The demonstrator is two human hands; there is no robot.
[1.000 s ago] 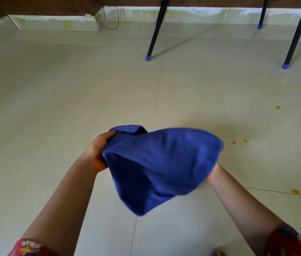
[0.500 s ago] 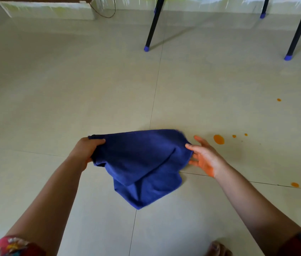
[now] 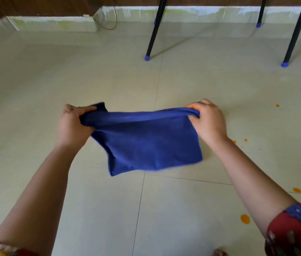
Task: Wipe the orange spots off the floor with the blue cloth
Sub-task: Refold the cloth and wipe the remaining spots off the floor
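Head view: left hand (image 3: 72, 124) and right hand (image 3: 209, 121) each clench the blue cloth (image 3: 146, 143) by its upper edge

head-worn view, down at floor (image 3: 35, 89)

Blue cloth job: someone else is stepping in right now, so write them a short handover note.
Left hand and right hand each grip a top corner of the blue cloth, stretched between them above the floor.
Orange spots lie to the right: one large, smaller ones.
Done: cloth in hand. No spot wiped yet.
Left: bring the cloth down and wipe every spot.
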